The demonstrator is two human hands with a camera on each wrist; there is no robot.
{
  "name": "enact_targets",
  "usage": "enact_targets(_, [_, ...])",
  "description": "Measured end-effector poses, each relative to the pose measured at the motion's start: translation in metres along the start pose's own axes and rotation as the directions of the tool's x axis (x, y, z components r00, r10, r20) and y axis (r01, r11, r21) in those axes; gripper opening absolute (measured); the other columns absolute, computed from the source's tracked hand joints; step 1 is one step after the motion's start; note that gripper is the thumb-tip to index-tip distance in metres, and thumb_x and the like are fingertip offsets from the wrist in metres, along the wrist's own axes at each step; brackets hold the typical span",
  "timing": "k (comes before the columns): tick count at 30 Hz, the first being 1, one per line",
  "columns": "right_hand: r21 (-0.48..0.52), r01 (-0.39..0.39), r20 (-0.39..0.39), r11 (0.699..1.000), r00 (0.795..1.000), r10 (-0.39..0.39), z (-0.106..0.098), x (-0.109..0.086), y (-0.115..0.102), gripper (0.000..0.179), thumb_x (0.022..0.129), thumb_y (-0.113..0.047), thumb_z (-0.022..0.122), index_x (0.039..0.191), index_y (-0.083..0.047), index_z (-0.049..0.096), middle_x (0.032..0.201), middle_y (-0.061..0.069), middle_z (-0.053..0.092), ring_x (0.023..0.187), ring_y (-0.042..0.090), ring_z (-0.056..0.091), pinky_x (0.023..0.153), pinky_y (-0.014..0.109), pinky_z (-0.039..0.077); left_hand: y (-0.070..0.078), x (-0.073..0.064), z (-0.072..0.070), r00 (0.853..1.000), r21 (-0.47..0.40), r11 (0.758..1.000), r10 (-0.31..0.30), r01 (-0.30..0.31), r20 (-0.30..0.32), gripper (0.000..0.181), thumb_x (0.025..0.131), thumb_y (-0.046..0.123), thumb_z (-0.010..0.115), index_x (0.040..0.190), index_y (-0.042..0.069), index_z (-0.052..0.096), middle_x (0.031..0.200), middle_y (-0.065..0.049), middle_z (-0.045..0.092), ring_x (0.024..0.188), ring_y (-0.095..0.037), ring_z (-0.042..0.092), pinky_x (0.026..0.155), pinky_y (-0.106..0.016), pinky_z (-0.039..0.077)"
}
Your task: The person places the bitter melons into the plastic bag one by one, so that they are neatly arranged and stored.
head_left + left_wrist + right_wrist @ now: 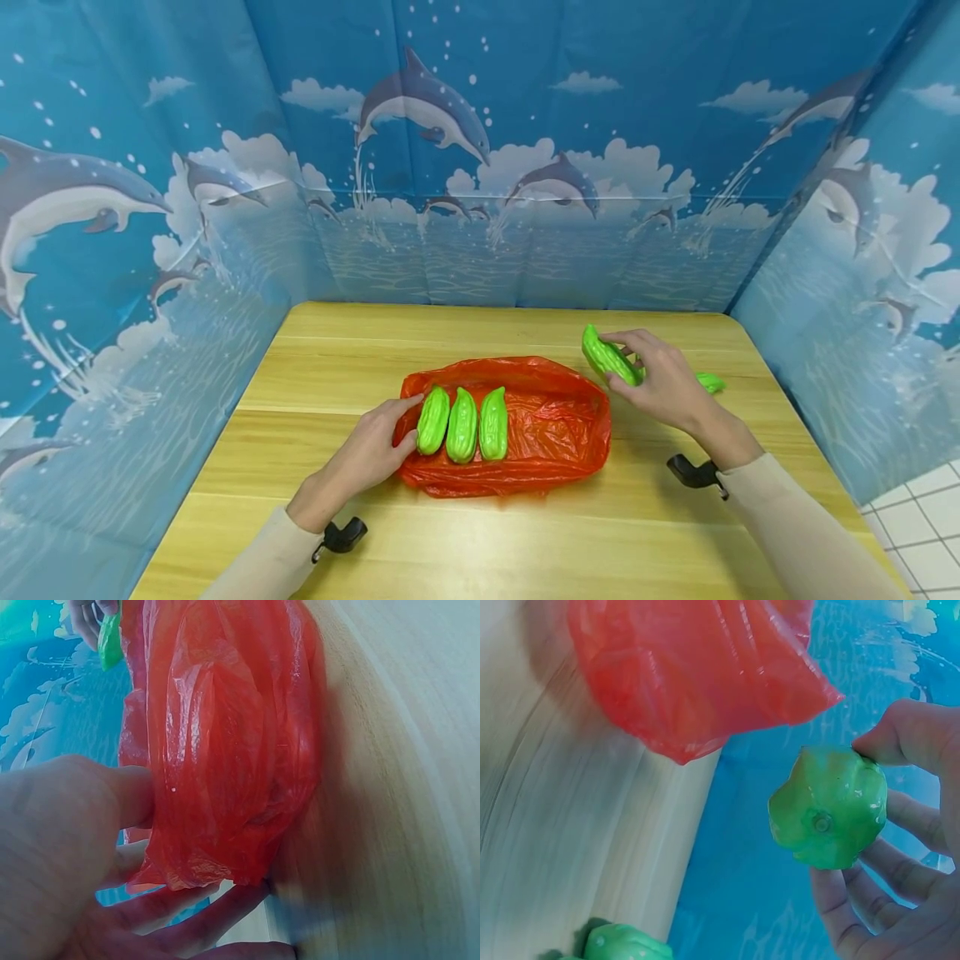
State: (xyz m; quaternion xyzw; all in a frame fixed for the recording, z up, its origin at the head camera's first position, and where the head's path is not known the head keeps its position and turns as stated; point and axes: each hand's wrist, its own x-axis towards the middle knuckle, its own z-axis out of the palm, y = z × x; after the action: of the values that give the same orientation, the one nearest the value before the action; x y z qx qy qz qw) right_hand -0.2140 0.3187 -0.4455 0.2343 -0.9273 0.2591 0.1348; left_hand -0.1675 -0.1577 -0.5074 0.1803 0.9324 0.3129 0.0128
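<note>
A red plastic bag [558,450] lies spread open on the wooden table, with three bright green bitter melons [462,427] side by side in its left half. My left hand [372,442] holds the bag's left end, thumb and fingers around its edge, beside the leftmost melon. In the left wrist view the thumb presses the red plastic [225,742], and other fingers reach past its end. My right hand [660,379] grips another bitter melon [609,357] above the table, just beyond the bag's right rim. The right wrist view shows this melon's [829,810] blunt end between thumb and fingers.
Behind the right hand, a green bitter melon [709,382] lies on the table, partly hidden. The wooden table [322,350] is bordered by a blue dolphin-print curtain [525,250] at the back and sides. Black devices [343,535] stick out from both wrists.
</note>
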Motion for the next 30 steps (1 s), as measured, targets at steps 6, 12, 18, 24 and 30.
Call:
enact_targets(6, [-0.010, 0.024, -0.008, 1.000, 1.000, -0.024, 0.000, 0.002, -0.009, 0.056, 0.099, -0.004, 0.085, 0.154, -0.005, 0.072, 0.145, 0.024, 0.075, 0.112, 0.036, 0.078, 0.085, 0.052, 0.069, -0.001, 0.000, 0.000, 1.000, -0.006, 1.000, -0.002, 0.002, -0.004, 0.060, 0.111, 0.010, 0.074, 0.169, 0.001, 0.058, 0.165, -0.022, 0.068, 0.154, -0.044, 0.066, 0.130, -0.062, 0.055])
enact_targets(12, [-0.007, 0.045, -0.011, 0.999, 0.999, -0.045, 0.001, 0.003, -0.018, 0.057, 0.100, -0.005, 0.085, 0.155, -0.006, 0.071, 0.146, 0.023, 0.075, 0.111, 0.037, 0.078, 0.086, 0.053, 0.069, -0.001, 0.000, 0.000, 1.000, -0.008, 1.000, -0.008, 0.008, -0.003, 0.061, 0.112, 0.011, 0.074, 0.170, 0.002, 0.058, 0.166, -0.022, 0.067, 0.155, -0.044, 0.066, 0.130, -0.062, 0.055])
enact_targets(18, [-0.017, 0.065, -0.021, 0.998, 0.998, -0.066, 0.003, 0.003, -0.025, 0.058, 0.100, -0.005, 0.084, 0.156, -0.005, 0.070, 0.148, 0.023, 0.073, 0.113, 0.038, 0.078, 0.087, 0.054, 0.069, -0.001, 0.000, -0.001, 1.000, -0.009, 1.000, -0.003, 0.003, -0.008, 0.061, 0.112, 0.011, 0.074, 0.170, 0.001, 0.058, 0.166, -0.022, 0.067, 0.155, -0.044, 0.066, 0.129, -0.062, 0.055])
enact_targets(24, [-0.023, 0.102, -0.034, 0.995, 0.994, -0.103, 0.005, 0.004, -0.030, 0.058, 0.099, -0.004, 0.085, 0.156, -0.004, 0.069, 0.147, 0.023, 0.073, 0.112, 0.037, 0.077, 0.086, 0.053, 0.068, -0.001, 0.000, -0.003, 1.000, -0.007, 1.000, 0.000, 0.000, -0.008, 0.061, 0.111, 0.010, 0.074, 0.169, 0.001, 0.058, 0.166, -0.023, 0.067, 0.155, -0.044, 0.066, 0.130, -0.062, 0.055])
enact_targets(30, [-0.021, 0.114, -0.035, 0.993, 0.993, -0.115, 0.007, 0.004, -0.036, 0.059, 0.099, -0.003, 0.085, 0.156, -0.005, 0.070, 0.147, 0.021, 0.073, 0.112, 0.036, 0.077, 0.088, 0.054, 0.068, -0.001, 0.000, -0.004, 1.000, -0.001, 1.000, 0.002, -0.002, -0.005, 0.061, 0.112, 0.010, 0.074, 0.169, 0.000, 0.057, 0.167, -0.023, 0.066, 0.155, -0.044, 0.065, 0.129, -0.062, 0.055])
